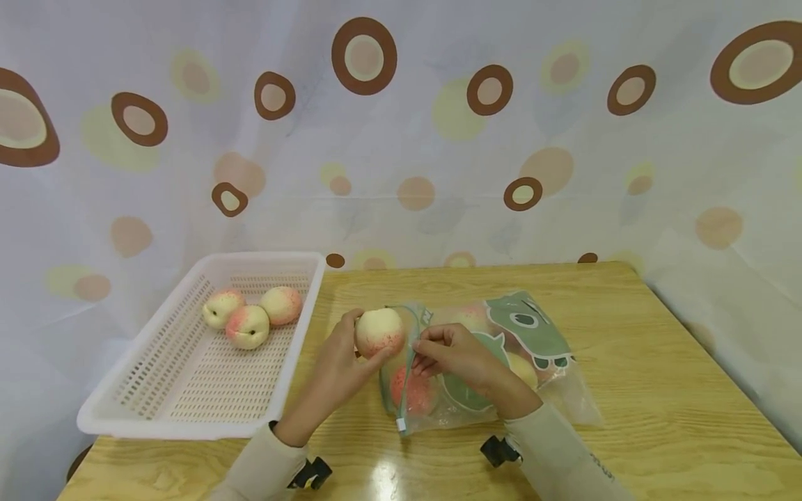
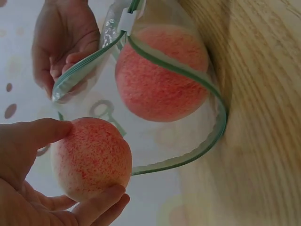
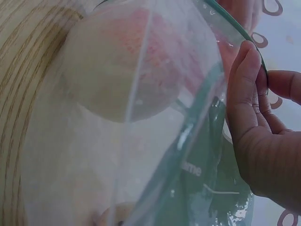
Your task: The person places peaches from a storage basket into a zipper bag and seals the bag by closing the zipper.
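My left hand [image 1: 341, 365] grips a peach [image 1: 379, 332], thumb on one side and fingers on the other, right at the mouth of a clear zip bag [image 1: 451, 417] with green cartoon prints. The bag lies on its side with its green-edged mouth facing left, spread apart in the left wrist view. My right hand [image 3: 263, 117] pinches the upper edge of that mouth between thumb and fingers. Inside the bag, close to the opening, sits a reddish peach [image 2: 160, 73], and several more fruits show through the plastic. A white slider [image 2: 127, 21] sits at one end of the zip.
On the left stands a white plastic basket [image 1: 285, 390] holding 3 peaches [image 1: 248, 327]. The wooden table [image 1: 658, 390] reaches back to a patterned cloth [image 1: 413, 132] hanging behind it. Small black devices [image 1: 498, 451] are strapped at both wrists.
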Available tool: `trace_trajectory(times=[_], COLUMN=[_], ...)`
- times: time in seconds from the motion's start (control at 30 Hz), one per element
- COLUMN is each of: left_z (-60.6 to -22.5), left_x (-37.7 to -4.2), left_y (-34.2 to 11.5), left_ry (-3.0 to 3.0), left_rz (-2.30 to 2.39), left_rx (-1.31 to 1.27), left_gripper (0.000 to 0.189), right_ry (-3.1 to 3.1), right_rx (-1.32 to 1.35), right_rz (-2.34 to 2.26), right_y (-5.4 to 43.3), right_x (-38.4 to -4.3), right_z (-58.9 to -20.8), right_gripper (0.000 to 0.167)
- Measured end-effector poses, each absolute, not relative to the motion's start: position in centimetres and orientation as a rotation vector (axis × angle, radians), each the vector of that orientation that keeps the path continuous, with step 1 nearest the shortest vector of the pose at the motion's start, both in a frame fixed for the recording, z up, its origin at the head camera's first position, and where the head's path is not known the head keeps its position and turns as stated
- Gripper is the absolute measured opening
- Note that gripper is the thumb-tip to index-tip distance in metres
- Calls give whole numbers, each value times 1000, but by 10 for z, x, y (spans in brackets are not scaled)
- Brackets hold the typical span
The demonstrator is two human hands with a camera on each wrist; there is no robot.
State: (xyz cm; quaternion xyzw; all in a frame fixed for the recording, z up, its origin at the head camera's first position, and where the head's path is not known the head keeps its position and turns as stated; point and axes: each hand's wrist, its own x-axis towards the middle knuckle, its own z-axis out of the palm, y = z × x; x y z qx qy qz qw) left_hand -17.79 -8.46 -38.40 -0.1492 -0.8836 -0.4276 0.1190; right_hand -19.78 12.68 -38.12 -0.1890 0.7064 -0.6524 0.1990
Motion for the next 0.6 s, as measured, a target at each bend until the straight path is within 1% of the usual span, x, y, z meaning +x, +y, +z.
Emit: trace_trajectory(times=[0.33, 0.5, 0.6], left_z=[-407, -413, -416], left_x=[-202, -212, -216], left_y=[-76, -72, -70], left_ry=[-2640, -2687, -2736], left_rz=[-1554, -1466, -1376], left_rx=[-447, -468, -438], left_gripper=[69, 68, 68], right_ry=[1984, 1968, 1969], right_rx=[-550, -554, -553], right_rz=[-1812, -1820, -1818], right_y=[126, 126, 126], right_x=[-196, -197, -197], right_z=[-378, -380, -381], right_gripper=[25, 25, 25])
